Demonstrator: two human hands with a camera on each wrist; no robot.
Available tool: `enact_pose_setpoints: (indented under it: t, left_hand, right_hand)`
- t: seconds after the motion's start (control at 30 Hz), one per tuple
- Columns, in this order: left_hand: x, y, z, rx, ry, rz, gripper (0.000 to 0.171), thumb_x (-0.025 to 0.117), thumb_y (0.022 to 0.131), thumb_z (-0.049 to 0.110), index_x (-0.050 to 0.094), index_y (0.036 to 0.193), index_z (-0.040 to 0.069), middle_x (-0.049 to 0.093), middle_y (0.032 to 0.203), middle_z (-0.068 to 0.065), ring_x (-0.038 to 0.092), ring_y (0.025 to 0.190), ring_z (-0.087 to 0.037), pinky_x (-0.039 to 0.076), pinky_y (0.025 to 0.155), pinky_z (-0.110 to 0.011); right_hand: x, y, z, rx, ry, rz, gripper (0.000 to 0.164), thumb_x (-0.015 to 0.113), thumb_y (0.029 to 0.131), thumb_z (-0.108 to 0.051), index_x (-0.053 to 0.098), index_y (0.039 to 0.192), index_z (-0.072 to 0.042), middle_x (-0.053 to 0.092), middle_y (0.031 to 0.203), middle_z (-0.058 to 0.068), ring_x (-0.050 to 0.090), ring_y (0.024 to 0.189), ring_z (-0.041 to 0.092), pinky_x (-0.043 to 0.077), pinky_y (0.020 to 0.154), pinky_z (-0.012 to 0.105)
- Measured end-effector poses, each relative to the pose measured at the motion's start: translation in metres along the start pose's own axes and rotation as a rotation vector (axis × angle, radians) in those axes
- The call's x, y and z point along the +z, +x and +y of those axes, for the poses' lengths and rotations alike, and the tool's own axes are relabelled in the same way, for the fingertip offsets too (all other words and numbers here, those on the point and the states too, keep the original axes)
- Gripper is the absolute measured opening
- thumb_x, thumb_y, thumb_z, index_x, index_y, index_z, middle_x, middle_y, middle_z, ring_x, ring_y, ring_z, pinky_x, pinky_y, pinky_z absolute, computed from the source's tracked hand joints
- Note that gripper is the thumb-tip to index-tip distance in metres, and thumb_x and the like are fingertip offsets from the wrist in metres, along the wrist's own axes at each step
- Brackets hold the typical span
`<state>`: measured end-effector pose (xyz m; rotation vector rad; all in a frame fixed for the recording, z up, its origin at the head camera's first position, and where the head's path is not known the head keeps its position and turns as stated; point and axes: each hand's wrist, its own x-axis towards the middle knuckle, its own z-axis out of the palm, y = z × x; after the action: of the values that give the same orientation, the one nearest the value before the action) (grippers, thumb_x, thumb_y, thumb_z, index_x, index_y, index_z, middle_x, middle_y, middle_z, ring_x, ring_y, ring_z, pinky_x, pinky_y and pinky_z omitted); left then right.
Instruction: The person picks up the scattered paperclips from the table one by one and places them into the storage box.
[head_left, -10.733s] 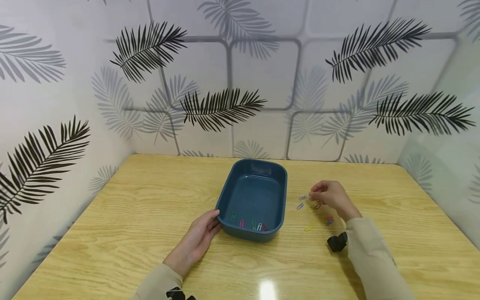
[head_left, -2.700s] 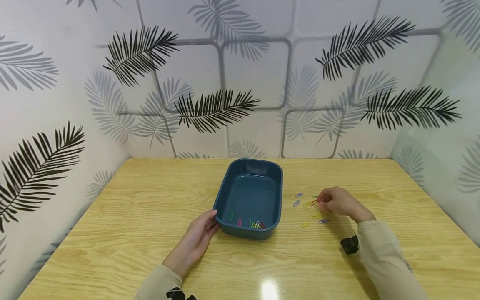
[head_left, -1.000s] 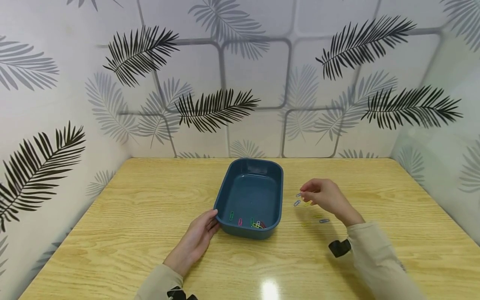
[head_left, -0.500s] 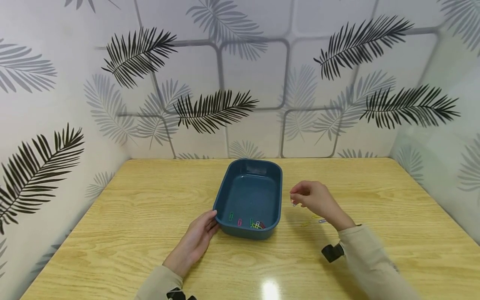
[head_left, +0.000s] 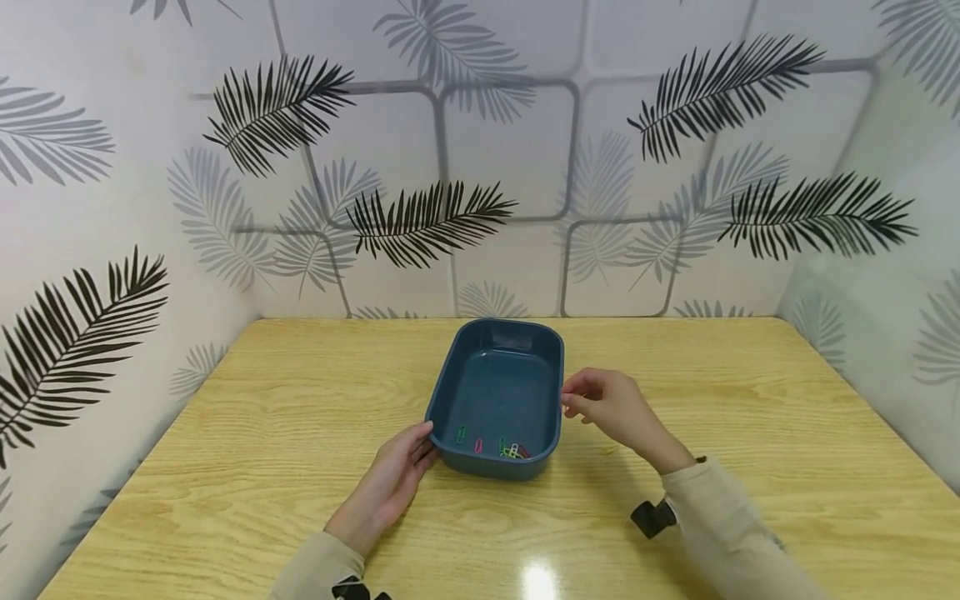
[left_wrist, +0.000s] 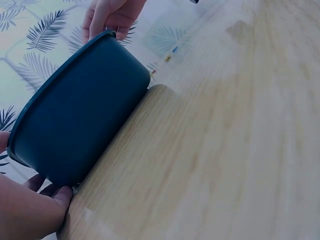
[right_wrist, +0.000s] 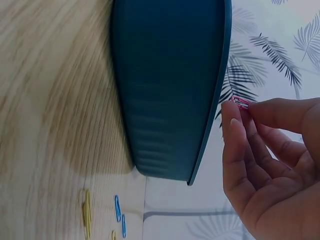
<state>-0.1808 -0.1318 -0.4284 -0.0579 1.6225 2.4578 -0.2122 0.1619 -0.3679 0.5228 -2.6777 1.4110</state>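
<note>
A dark blue plastic tray point(head_left: 483, 467) stands on the wooden table, with several coloured paper clips near its front end, among them a green paper clip point(head_left: 461, 434) and a pink paper clip point(head_left: 478, 446). My left hand point(head_left: 393, 479) holds the tray's front left corner, thumb at the rim and fingers low against the wall, as the left wrist view shows. Beside the tray's right rim, my right hand point(head_left: 611, 408) pinches a pinkish-red paper clip point(right_wrist: 241, 103) between thumb and fingertips. In the right wrist view it is just outside the rim.
Loose clips lie on the table right of the tray, including a yellow paper clip point(right_wrist: 87, 214) and a blue paper clip point(right_wrist: 118, 208). My right forearm hides some of them in the head view. A patterned wall point(head_left: 510, 267) stands behind the table point(head_left: 322, 375).
A yellow clip has joined those in the tray since the oldest frame. My right hand has picked up the reddish clip and moved left to the tray's rim. My left hand stays put.
</note>
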Motion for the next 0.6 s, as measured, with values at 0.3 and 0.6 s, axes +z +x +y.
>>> enact_pose_setpoints:
  t: [0.3,0.6]
  left_hand:
    - [-0.001,-0.001,0.0,-0.008,-0.005,-0.005,0.05,0.048,0.1,0.014,0.036,0.14,-0.013,0.038,0.144,-0.027,0.037,0.131,-0.03,0.031,0.109,-0.039]
    - [0.0,-0.001,0.0,-0.012,-0.006,-0.006,0.05,0.049,0.1,0.015,0.036,0.14,-0.013,0.037,0.145,-0.027,0.035,0.132,-0.03,0.03,0.11,-0.039]
  right_hand:
    - [0.011,-0.004,-0.011,-0.018,0.053,-0.038,0.009,0.065,0.091,-0.005,0.068,0.095,0.003,0.067,0.078,0.004,0.065,0.075,0.025,0.055,0.067,0.048]
    - [0.019,-0.006,-0.015,-0.012,0.053,-0.043,0.008,0.065,0.091,-0.003,0.067,0.095,0.003,0.066,0.077,0.003,0.065,0.073,0.021,0.056,0.067,0.046]
